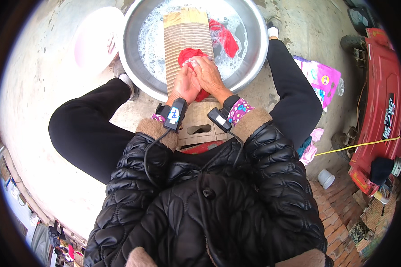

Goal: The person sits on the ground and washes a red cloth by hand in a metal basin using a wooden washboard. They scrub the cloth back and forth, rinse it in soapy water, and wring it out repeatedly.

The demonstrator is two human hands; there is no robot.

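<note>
A ridged wooden washboard (pixel 187 36) leans in a large metal basin (pixel 129 66) of sudsy water. Near its lower half, my left hand (pixel 188 85) and my right hand (pixel 207 73) come together over a wet red cloth (pixel 191 53). Both hands press or grip the cloth between them; part of it bunches above the fingers and part hangs below the palms. More red fabric (pixel 229 43) floats in the suds to the right of the board. The fingertips are partly hidden by the cloth and by each other.
A white and pink tub (pixel 95 40) stands left of the basin. To the right lie a pink printed package (pixel 324 78), pink and teal cloths (pixel 309 150) and a small white bucket (pixel 326 179). A red vehicle (pixel 376 100) with a yellow cord stands farther right.
</note>
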